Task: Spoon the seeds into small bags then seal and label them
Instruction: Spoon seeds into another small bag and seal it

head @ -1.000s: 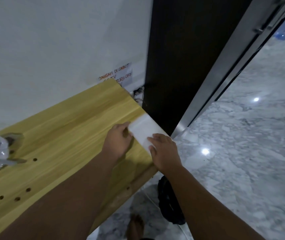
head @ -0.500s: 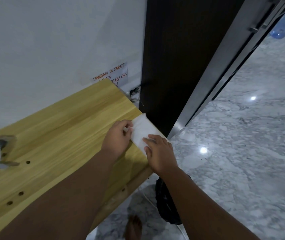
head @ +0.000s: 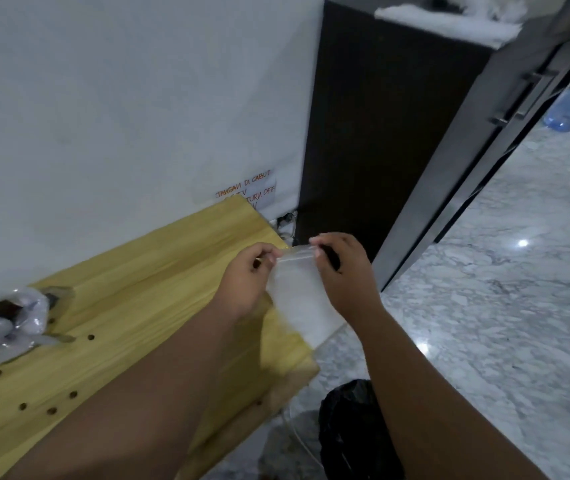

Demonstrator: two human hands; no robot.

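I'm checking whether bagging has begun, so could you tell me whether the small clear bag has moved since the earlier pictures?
Yes. The small clear bag lay flat on the wooden board's corner; now both hands, left hand and right hand, hold it up by its top edge above that corner.

Two bare forearms, no sleeves in view.
Left hand (head: 247, 278) & right hand (head: 342, 268): no gloves, no watch or wristband; rings can't be told, too blurry. Both arms bare from bottom edge of frame up to the wrists, nothing worn. Fingernails (head: 312, 241) short on right, as far as visible.
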